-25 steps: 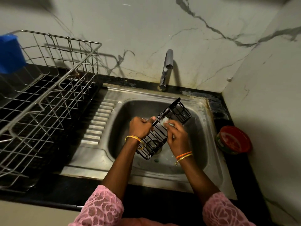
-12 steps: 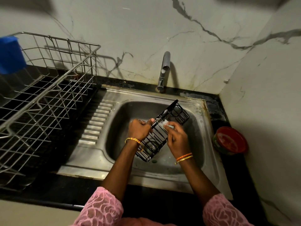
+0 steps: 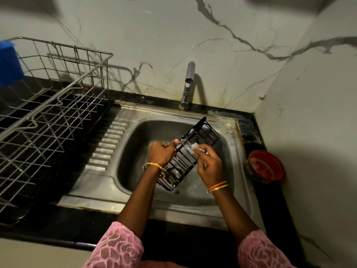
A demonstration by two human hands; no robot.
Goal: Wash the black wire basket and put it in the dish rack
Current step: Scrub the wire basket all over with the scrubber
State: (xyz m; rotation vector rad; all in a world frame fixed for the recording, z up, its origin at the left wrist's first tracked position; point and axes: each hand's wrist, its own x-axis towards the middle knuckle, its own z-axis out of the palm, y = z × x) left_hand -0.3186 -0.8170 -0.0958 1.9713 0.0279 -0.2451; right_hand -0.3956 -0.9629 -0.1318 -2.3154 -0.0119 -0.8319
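The black wire basket (image 3: 201, 136) hangs tilted over the steel sink (image 3: 135, 144), its far end pointing up and right. My left hand (image 3: 161, 152) grips its left long edge near the middle. My right hand (image 3: 209, 163) pinches a small soapy scrubber (image 3: 195, 147) against the wires on the basket's right side. The silver wire dish rack (image 3: 58, 105) stands on the black counter to the left of the sink, with nothing visible inside it.
A tap (image 3: 188, 84) rises behind the sink with no water running. A red round container (image 3: 265, 167) sits on the counter right of the sink, by the marble wall. A blue object (image 3: 8, 62) hangs at the rack's far left.
My right hand with the scrubber has shifted slightly along the basket's wires. The basket stays tilted over the sink in my left hand's grip.
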